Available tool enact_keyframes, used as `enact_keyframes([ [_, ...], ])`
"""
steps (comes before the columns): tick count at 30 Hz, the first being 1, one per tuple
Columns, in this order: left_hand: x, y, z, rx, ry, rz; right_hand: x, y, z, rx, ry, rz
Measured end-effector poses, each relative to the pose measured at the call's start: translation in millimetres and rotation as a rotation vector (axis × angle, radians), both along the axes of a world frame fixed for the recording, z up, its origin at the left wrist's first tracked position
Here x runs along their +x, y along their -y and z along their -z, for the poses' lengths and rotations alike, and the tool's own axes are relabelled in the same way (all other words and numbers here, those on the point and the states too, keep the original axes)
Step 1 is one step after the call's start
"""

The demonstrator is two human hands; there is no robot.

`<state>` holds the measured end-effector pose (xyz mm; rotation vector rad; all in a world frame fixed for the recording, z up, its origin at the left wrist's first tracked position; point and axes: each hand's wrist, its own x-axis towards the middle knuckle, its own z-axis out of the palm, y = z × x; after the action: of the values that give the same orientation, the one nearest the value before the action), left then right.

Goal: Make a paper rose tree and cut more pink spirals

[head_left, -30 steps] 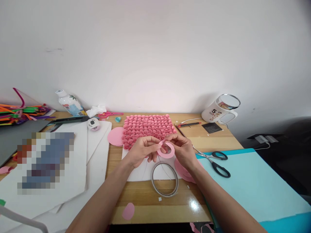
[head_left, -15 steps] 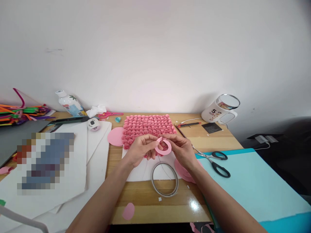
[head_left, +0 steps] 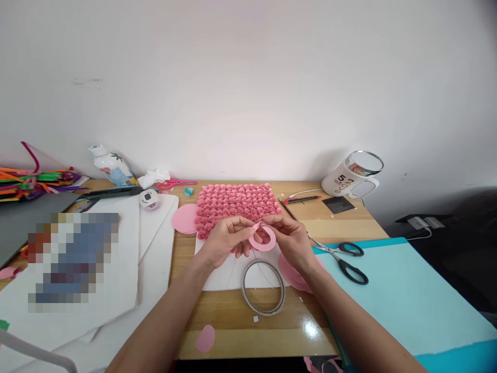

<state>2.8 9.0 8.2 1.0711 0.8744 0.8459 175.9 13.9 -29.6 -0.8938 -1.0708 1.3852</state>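
Note:
Both of my hands meet above the desk's middle, pinching a pink paper spiral strip (head_left: 263, 242) that curls into a loose ring. My left hand (head_left: 226, 240) grips its inner end with fingers closed. My right hand (head_left: 290, 239) holds the ring's right side, fingers closed too. Just behind them lies a white sheet covered with several rolled pink paper roses (head_left: 235, 202). Below the hands a roll of double-sided tape (head_left: 264, 287) lies flat.
Black-handled scissors (head_left: 347, 259) lie right, on the edge of a turquoise sheet (head_left: 404, 300). Pink paper circles (head_left: 184, 218) lie beside the roses. A white mug (head_left: 352, 179), a bottle (head_left: 112, 166), white sheets (head_left: 128, 259), pipe cleaners (head_left: 27, 181) and a pink scrap (head_left: 205, 338) surround the desk.
The pink ring has been wound slightly tighter and shifted a little between my fingers. Hands stay in nearly the same place.

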Motion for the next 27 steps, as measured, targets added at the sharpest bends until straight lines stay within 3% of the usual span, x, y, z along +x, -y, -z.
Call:
enact_keyframes([
  [13,0.7,0.0,3.7,0.0,-0.009,0.028,-2.8,2.8,-8.0,0.059,-0.002,-0.094],
  [19,1.3,-0.2,1.9,0.04,-0.028,-0.008,-3.3,3.5,-7.4,0.109,0.083,0.02],
  [27,0.3,-0.7,1.4,0.036,-0.048,-0.015,-2.3,3.2,-5.9,0.114,0.159,0.035],
])
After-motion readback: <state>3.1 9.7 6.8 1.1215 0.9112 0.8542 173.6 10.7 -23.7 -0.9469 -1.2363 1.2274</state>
